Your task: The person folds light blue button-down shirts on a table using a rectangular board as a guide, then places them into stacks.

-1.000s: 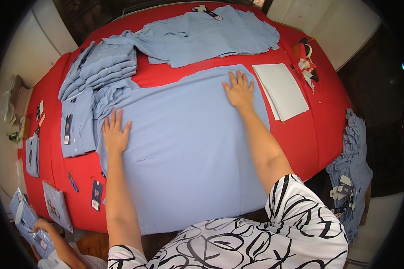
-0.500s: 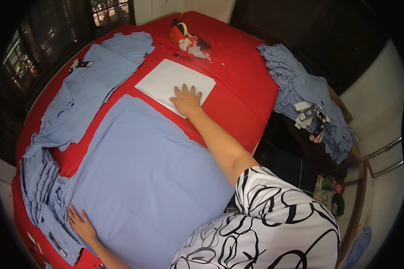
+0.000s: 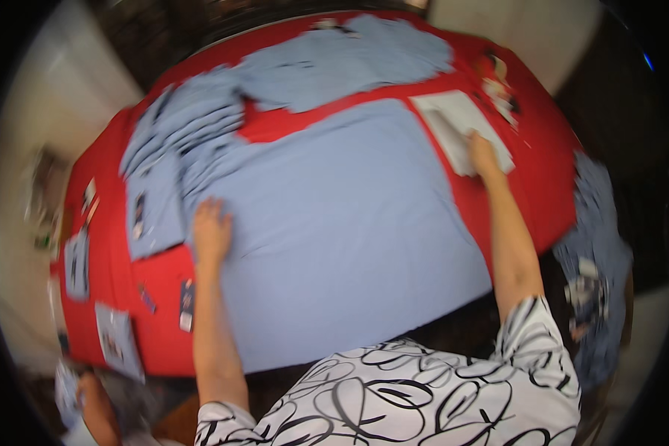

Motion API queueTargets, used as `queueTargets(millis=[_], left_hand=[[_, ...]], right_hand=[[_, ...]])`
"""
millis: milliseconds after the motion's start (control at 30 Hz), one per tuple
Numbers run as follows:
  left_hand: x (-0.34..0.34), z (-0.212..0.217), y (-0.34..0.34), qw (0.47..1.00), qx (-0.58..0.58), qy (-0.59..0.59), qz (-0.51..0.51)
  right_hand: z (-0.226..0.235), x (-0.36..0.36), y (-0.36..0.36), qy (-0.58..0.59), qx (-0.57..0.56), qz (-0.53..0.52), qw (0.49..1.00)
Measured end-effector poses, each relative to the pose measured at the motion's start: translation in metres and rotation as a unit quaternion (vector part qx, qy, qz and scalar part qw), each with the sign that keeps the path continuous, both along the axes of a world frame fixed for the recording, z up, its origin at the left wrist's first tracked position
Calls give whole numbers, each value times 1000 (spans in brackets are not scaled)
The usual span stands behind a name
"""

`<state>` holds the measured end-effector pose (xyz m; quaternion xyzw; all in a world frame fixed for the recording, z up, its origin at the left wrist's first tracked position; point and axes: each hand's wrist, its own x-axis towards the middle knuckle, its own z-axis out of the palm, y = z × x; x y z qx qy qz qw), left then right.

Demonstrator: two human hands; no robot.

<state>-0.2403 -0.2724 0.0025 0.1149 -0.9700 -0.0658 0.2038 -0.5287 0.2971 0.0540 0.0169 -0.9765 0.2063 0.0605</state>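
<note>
A light blue garment (image 3: pixel 334 238) lies spread flat across the near part of the table. My left hand (image 3: pixel 212 229) rests on its left edge, fingers stretched out and holding nothing. At the far right of the garment, my right hand (image 3: pixel 484 152) is on a stack of white sheets (image 3: pixel 498 145). Its fingers look closed on the top sheet, which lifts and curls with a grey shadow beside it; blur softens the fingertips. Just left of my left hand sits a folded blue shirt (image 3: pixel 156 204) with a dark tag.
Folded blue shirts (image 3: pixel 201 123) are stacked at the left on the red tablecloth (image 3: pixel 167 275). Another blue garment (image 3: pixel 342 63) lies along the far side. A tape dispenser (image 3: pixel 498 74) stands far right. Tagged garments (image 3: pixel 595 245) hang at the right. Another person's limb (image 3: pixel 97 405) shows lower left.
The view has swung left, showing more of the table's left side. My right hand has gone from lying flat on the white sheets to gripping one, which now lifts.
</note>
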Motion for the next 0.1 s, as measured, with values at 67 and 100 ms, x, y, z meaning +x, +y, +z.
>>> queueTargets(millis=[67, 100], left_hand=[[43, -1, 28, 998, 10, -15, 62], [61, -8, 33, 995, 0, -12, 99]], right_hand=[[10, 8, -14, 150, 56, 38, 986], [18, -2, -51, 158, 54, 72, 983]])
